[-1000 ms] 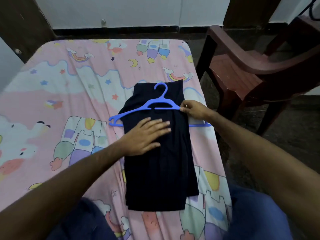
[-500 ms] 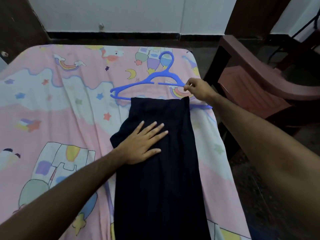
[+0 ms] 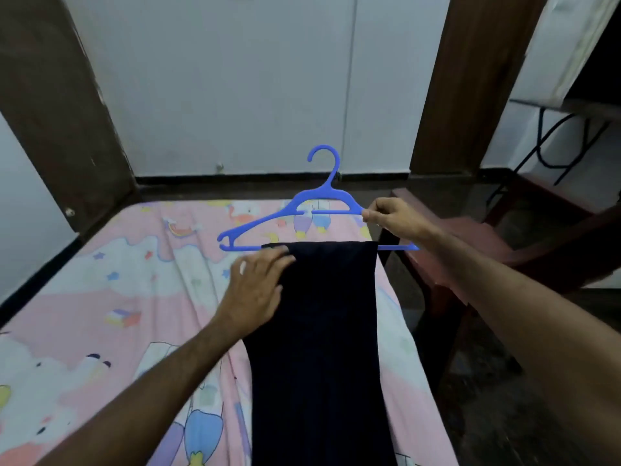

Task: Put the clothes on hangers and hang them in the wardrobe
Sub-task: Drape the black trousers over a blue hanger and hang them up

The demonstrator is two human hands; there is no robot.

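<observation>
A blue plastic hanger [image 3: 322,196] is raised above the bed, hook pointing up. My right hand [image 3: 393,218] pinches its right shoulder. A dark navy garment [image 3: 322,331], folded lengthwise, drapes over the hanger's bottom bar and hangs down towards me. My left hand [image 3: 257,287] rests on the garment's upper left edge just below the bar, fingers slightly spread; the hand looks blurred.
A bed with a pink cartoon-print sheet [image 3: 117,297] lies below. A dark red plastic chair [image 3: 487,247] stands close on the right. White wardrobe doors [image 3: 235,79] with brown wooden posts [image 3: 470,79] are beyond the bed. A table with cables [image 3: 564,129] sits at the far right.
My right hand has lifted the hanger off the bed, and the garment now hangs from its bar. My left hand slid up to the garment's top left edge. The view tilted up.
</observation>
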